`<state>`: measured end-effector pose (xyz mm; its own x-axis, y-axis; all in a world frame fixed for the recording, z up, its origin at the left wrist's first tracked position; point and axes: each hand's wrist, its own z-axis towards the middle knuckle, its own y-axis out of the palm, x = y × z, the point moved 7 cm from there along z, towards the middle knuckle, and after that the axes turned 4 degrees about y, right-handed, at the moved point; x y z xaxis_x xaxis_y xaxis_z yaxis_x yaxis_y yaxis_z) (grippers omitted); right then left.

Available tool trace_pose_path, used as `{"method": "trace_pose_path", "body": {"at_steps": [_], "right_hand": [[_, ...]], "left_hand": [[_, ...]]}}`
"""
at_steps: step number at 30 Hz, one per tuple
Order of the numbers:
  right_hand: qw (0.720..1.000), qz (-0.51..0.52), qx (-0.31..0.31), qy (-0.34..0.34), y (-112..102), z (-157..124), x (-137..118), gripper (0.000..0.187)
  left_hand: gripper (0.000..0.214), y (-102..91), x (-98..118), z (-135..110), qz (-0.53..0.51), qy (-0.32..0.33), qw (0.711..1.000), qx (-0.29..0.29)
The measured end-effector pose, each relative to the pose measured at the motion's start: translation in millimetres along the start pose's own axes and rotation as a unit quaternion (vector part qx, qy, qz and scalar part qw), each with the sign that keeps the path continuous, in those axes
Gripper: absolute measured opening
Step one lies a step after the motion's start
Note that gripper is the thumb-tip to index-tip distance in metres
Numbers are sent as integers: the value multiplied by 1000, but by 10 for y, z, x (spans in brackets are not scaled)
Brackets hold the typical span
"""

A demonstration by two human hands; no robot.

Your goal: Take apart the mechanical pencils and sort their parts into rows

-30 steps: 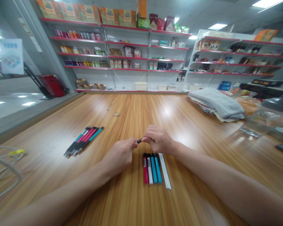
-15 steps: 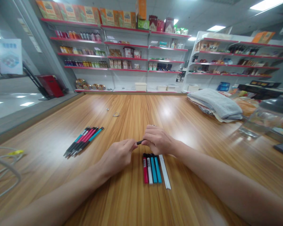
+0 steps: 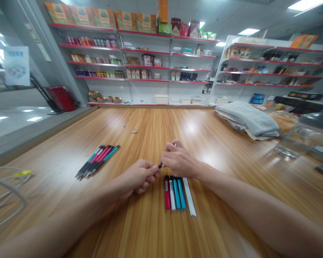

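Observation:
Between my two hands is a pen, mostly hidden; only a short black part [image 3: 160, 165] of it shows. My left hand [image 3: 140, 175] pinches the near end with thumb and forefinger. Wrapped round the far part is my right hand [image 3: 179, 159], and a small shiny bit peeks out above its fingers. Just below the hands, pen barrels with black tops lie side by side: a red one [image 3: 167, 195], a white one [image 3: 172, 195] and two blue ones [image 3: 178, 194]. Several thin white refills [image 3: 188, 197] lie right of them. Off to the left rests a bunch of pens [image 3: 98, 161], red and blue with black grips.
A small ring-shaped loop [image 3: 134, 131] lies farther back on the wooden table [image 3: 150, 233]. Folded cloths [image 3: 247, 118] and a clear jar [image 3: 293, 139] stand at the right. Pale cables [image 3: 13, 193] lie at the left edge. Stocked shelves [image 3: 148, 68] rise behind.
My left hand has turned, its lower fingers now showing more loosely curled. The right hand has tilted, and less of the black part shows between the hands. The view has shifted slightly.

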<state>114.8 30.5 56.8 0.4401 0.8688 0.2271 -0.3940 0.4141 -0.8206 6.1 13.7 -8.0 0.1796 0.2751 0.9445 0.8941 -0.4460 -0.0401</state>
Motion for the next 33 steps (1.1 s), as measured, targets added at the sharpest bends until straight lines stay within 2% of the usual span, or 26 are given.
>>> {"method": "trace_pose_path", "body": {"at_steps": [3,5,7,9,13,16,20,25,27,33], "right_hand": [[1000,1,13,-9,-71,8,-31,22],[1000,5,23,-7,-125,6,-32,21],[999,11,33,-2,-166,-4,-16,17],[999,16,42,1,-184,-18,9,12],[998,21,52,20,-162,-25,64,12],[999,19,41,26,-117,-11,61,16],[999,7,32,28,-91,1,41,13],[998,27,35,32,-111,-8,39,17],[999,26,30,16,-100,-14,21,22],[997,31,59,30,-125,-19,25,11]], "left_hand": [[32,69,-41,-59,-140,-68,984,-88],[25,119,-27,-101,-192,-85,968,-136],[22,160,-16,-115,-224,-85,958,-158],[23,155,-14,-76,-220,-53,965,-131],[33,56,30,25,-108,76,991,0],[34,48,47,35,-50,110,992,41],[35,43,39,31,-52,106,993,27],[40,60,52,23,-48,117,991,-31],[38,58,67,18,-57,119,991,-34],[34,56,72,13,-104,93,990,-27]]}}
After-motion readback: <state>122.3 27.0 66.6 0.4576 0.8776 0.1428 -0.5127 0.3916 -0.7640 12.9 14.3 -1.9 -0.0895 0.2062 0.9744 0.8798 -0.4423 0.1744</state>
